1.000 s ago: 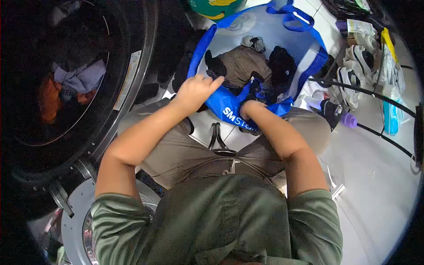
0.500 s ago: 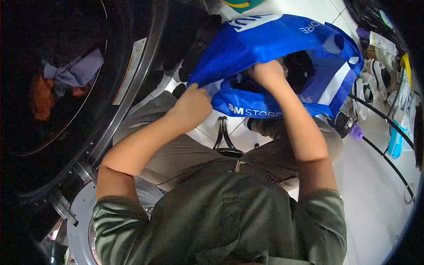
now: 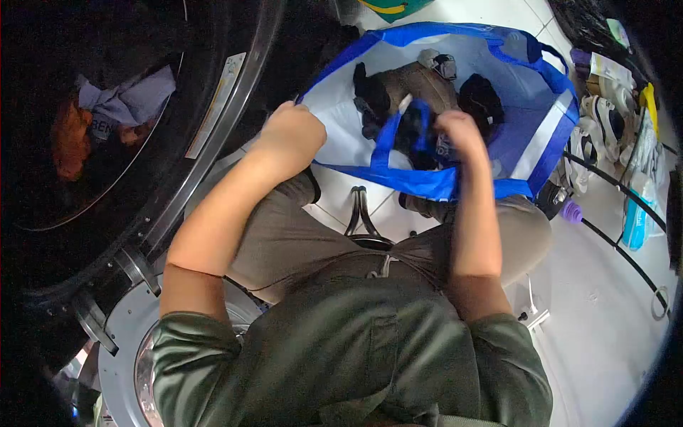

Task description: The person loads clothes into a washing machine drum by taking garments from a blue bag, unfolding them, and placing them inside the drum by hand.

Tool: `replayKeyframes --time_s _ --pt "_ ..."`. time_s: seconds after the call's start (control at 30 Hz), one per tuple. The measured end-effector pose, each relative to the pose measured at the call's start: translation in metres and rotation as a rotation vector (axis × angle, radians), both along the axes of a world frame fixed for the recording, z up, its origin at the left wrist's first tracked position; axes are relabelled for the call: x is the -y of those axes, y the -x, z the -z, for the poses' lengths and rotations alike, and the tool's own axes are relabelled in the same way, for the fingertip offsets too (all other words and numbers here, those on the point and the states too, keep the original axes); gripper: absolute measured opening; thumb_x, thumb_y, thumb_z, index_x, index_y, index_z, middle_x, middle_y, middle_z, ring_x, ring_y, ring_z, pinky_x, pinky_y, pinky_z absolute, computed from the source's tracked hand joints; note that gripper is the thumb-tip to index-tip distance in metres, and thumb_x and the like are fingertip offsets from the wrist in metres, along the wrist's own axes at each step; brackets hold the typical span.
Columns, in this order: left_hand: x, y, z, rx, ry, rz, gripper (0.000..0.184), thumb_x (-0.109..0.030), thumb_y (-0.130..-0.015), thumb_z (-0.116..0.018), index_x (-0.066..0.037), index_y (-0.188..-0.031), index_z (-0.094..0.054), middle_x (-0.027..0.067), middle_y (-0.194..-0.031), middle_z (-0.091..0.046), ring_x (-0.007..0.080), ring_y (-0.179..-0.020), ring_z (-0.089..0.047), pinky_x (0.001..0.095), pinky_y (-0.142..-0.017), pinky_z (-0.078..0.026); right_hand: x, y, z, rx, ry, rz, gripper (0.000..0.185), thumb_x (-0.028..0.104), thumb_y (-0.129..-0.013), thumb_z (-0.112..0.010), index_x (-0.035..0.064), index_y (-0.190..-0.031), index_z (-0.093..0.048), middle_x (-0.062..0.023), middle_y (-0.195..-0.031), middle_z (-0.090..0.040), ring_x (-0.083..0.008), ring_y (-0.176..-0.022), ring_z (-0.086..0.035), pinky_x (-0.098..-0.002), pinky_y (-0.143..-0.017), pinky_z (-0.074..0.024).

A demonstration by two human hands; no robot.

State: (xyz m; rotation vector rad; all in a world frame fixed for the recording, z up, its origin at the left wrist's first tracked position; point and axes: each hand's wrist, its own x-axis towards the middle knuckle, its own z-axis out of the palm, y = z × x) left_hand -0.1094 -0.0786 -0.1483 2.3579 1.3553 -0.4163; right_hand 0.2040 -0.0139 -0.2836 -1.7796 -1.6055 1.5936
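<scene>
A blue shopping bag (image 3: pixel 523 186) with a pale lining stands with its mouth spread wide in front of my knees. My left hand (image 3: pixel 293 135) is closed on the bag's left rim. Over the bag's opening is my right hand (image 3: pixel 462 132), blurred by motion, its fingers pointing left near a blue strap handle (image 3: pixel 385 146); whether they hold anything does not show. Inside the bag lie dark clothes (image 3: pixel 482 99), a brown garment (image 3: pixel 420 87) and a small grey-and-white piece (image 3: pixel 437 64).
To my left a dark front-loading machine (image 3: pixel 213 164) stands open, with a grey cloth (image 3: pixel 142 99) and an orange cloth (image 3: pixel 71 142) inside. Its round door (image 3: pixel 128 349) hangs by my left elbow. Shoes (image 3: pixel 594 135), a blue pack (image 3: pixel 640 210) and a black cable (image 3: pixel 619 249) lie at right.
The bag's mouth has opened wide, showing the clothes inside. My left hand has moved left and slightly up with the rim. My right hand has shifted slightly right.
</scene>
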Motion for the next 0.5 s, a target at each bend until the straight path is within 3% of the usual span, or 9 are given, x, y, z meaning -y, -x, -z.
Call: replayKeyframes --time_s 0.07,0.1,0.17,0.2,0.3,0.37,0.43,0.47,0.5 --pt "0.000 -0.002 -0.003 -0.041 -0.006 0.017 0.007 -0.007 -0.060 -0.056 -0.011 -0.058 -0.062 0.0077 -0.065 -0.058 0.0247 -0.077 -0.055 0.0360 -0.075 -0.040 -0.008 -0.003 -0.073 -0.250 0.118 0.211 0.010 0.013 -0.067 -0.057 0.0031 -0.068 -0.059 -0.0021 -0.063 -0.055 -0.0120 -0.057 -0.050 -0.0255 -0.060 -0.0426" --pt "0.001 -0.004 -0.006 -0.047 -0.024 0.043 0.009 -0.007 -0.063 -0.055 -0.008 -0.062 -0.063 0.0094 -0.068 -0.060 0.0248 -0.077 -0.056 0.0361 -0.077 -0.040 -0.007 0.003 -0.102 -0.389 0.176 0.467 0.005 0.011 -0.067 -0.056 0.0062 -0.069 -0.055 -0.0007 -0.064 -0.051 -0.0135 -0.057 -0.049 -0.0290 -0.066 -0.0446" --pt "0.001 -0.007 -0.006 -0.045 -0.051 0.074 0.011 -0.007 -0.066 -0.053 -0.005 -0.066 -0.064 0.0110 -0.071 -0.062 0.0248 -0.078 -0.058 0.0362 -0.079 -0.041 -0.018 -0.025 -0.104 -0.669 0.257 0.318 0.010 0.012 -0.069 -0.054 0.0036 -0.072 -0.049 -0.0070 -0.072 -0.055 -0.0274 -0.089 -0.058 -0.0427 -0.081 -0.0433" --pt "-0.001 -0.006 -0.004 -0.063 -0.041 0.079 0.011 -0.006 -0.066 -0.053 -0.005 -0.066 -0.064 0.0109 -0.071 -0.062 0.0246 -0.078 -0.058 0.0365 -0.080 -0.040 -0.020 -0.031 -0.100 -0.640 0.250 0.382 0.008 0.011 -0.068 -0.053 0.0050 -0.071 -0.049 -0.0073 -0.074 -0.055 -0.0332 -0.103 -0.053 -0.0449 -0.085 -0.0409" --pt "-0.007 -0.008 -0.004 -0.082 -0.070 0.069 0.011 -0.006 -0.066 -0.053 -0.005 -0.066 -0.064 0.0109 -0.071 -0.062 0.0241 -0.077 -0.058 0.0377 -0.084 -0.038 -0.021 -0.036 -0.098 -0.780 0.329 0.426 0.007 0.011 -0.069 -0.052 0.0061 -0.067 -0.048 -0.0069 -0.074 -0.055 -0.0326 -0.102 -0.053 -0.0461 -0.085 -0.0404" --pt "-0.009 -0.010 -0.006 -0.088 -0.095 0.050 0.011 -0.006 -0.066 -0.053 -0.006 -0.065 -0.064 0.0110 -0.071 -0.062 0.0238 -0.077 -0.058 0.0386 -0.086 -0.037 -0.020 -0.036 -0.101 -0.726 0.305 0.452 0.009 0.011 -0.068 -0.052 0.0068 -0.062 -0.047 -0.0054 -0.069 -0.054 -0.0312 -0.095 -0.057 -0.0419 -0.081 -0.0426" --pt "-0.009 -0.013 -0.007 -0.080 -0.154 0.040 0.011 -0.004 -0.064 -0.052 -0.007 -0.062 -0.062 0.0099 -0.070 -0.059 0.0256 -0.077 -0.055 0.0395 -0.085 -0.036 -0.027 -0.036 -0.100 -0.021 0.205 0.095 0.009 0.013 -0.067 -0.054 0.0063 -0.062 -0.052 -0.0033 -0.058 -0.050 -0.0257 -0.081 -0.061 -0.0364 -0.070 -0.0464" --pt "-0.008 -0.015 -0.006 -0.081 -0.149 0.037 0.011 -0.004 -0.064 -0.052 -0.007 -0.062 -0.062 0.0099 -0.070 -0.059 0.0256 -0.077 -0.055 0.0395 -0.085 -0.036 -0.028 -0.033 -0.087 0.376 0.066 -0.031 0.019 0.019 -0.067 -0.056 0.0004 -0.068 -0.060 -0.0117 -0.066 -0.060 -0.0284 -0.085 -0.061 -0.0344 -0.072 -0.0465" --pt "-0.007 -0.017 -0.007 -0.082 -0.143 0.056 0.011 -0.004 -0.064 -0.051 -0.007 -0.063 -0.062 0.0101 -0.070 -0.059 0.0256 -0.077 -0.055 0.0396 -0.087 -0.035 -0.029 -0.027 -0.079 0.375 0.068 -0.034 0.019 0.019 -0.067 -0.056 0.0004 -0.068 -0.060 -0.0117 -0.066 -0.060 -0.0284 -0.085 -0.061 -0.0344 -0.072 -0.0465"
